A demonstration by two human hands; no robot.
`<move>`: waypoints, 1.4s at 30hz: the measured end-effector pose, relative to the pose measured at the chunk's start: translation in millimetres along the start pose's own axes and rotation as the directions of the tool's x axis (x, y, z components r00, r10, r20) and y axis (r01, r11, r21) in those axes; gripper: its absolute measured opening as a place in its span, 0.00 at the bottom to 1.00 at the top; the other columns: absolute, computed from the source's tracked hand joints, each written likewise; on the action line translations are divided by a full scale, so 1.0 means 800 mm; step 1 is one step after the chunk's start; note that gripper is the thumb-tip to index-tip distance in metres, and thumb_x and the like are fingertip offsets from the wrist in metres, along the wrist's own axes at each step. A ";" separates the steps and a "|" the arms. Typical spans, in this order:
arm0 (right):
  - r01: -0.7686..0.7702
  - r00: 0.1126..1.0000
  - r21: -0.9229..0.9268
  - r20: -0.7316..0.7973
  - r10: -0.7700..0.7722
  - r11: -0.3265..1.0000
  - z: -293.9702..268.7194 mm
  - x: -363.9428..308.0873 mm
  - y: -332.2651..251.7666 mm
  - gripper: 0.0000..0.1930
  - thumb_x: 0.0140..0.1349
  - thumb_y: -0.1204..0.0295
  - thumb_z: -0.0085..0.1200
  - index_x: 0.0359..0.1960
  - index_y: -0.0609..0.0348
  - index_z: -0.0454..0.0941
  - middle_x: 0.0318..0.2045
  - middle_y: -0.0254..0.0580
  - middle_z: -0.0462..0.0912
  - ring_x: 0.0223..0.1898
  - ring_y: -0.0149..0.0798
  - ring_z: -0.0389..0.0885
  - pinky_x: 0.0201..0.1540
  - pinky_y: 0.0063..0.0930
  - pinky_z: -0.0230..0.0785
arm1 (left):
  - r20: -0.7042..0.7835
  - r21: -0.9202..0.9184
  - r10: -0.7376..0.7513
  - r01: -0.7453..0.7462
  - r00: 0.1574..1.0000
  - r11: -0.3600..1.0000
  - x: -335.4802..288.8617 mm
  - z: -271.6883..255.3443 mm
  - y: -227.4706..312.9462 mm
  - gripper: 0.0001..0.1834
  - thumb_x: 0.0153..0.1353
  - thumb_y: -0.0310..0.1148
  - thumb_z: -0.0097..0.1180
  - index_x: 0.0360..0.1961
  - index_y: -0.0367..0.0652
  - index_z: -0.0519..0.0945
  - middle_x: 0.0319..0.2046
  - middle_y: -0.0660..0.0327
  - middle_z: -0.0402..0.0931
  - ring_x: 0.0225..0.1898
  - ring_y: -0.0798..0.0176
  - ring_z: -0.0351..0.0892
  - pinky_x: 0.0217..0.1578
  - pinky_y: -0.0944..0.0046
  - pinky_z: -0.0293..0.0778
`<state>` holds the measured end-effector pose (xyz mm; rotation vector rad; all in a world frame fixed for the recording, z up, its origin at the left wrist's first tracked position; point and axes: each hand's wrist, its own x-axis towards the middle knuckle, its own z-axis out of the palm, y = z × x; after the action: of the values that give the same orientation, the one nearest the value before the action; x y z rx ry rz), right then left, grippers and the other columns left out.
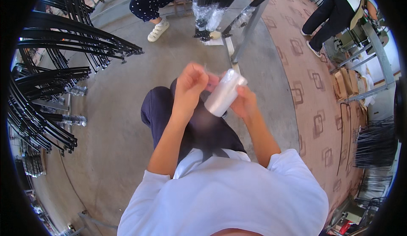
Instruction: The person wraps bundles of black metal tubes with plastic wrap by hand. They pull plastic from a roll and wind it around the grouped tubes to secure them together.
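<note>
A roll of clear plastic film (224, 94) is tilted in front of my knees, its upper end leaning to the right. My right hand (245, 103) grips it from the right side, thumb on its face and the other fingers hidden behind. Beside the roll's upper left, my left hand (191, 82) is raised with its fingers pinched together. A faint see-through strip of film (210, 71) seems to run from those fingers to the roll, though motion smears it.
Bundles of curved black rods (85, 41) hang on racks at the left. Ahead, film-wrapped black rods (207, 15) hang by a slanted metal post (250, 28). One person sits ahead in dotted trousers (159, 0); another stands at the far right by a metal-framed bench (377, 53).
</note>
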<state>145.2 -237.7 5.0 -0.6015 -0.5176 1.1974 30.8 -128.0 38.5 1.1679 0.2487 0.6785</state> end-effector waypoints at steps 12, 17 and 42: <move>0.059 0.998 -0.056 0.039 -0.057 0.997 -0.011 0.011 -0.060 0.35 0.41 0.64 0.59 0.52 0.65 0.59 0.38 0.47 0.73 0.43 0.44 0.73 0.49 0.40 0.65 | -0.007 0.311 -0.019 0.020 1.000 0.950 0.037 0.003 0.025 0.05 0.57 0.24 0.48 0.33 0.34 0.74 0.22 0.64 0.71 0.22 0.73 0.70 0.24 0.73 0.69; 0.102 0.995 -0.105 0.011 -0.102 0.989 -0.039 0.044 -0.093 0.28 0.46 0.66 0.55 0.49 0.62 0.61 0.41 0.51 0.72 0.43 0.47 0.73 0.45 0.43 0.68 | -0.107 0.211 0.104 -0.080 0.989 0.974 0.062 0.009 0.016 0.05 0.56 0.25 0.46 0.29 0.35 0.74 0.20 0.66 0.70 0.20 0.74 0.69 0.22 0.73 0.69; 0.217 0.890 -0.583 -0.211 -0.404 0.783 -0.043 0.050 -0.175 0.26 0.35 0.78 0.56 0.43 0.61 0.68 0.31 0.38 0.74 0.34 0.34 0.73 0.38 0.28 0.66 | -0.126 0.889 0.625 -0.191 0.770 0.416 0.102 0.000 0.049 0.05 0.44 0.23 0.58 0.25 0.37 0.76 0.22 0.59 0.71 0.22 0.60 0.69 0.26 0.65 0.65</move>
<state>276.5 -238.9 76.6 -1.1371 -0.6512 0.5931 80.4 -69.5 86.9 2.0668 0.7633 1.3946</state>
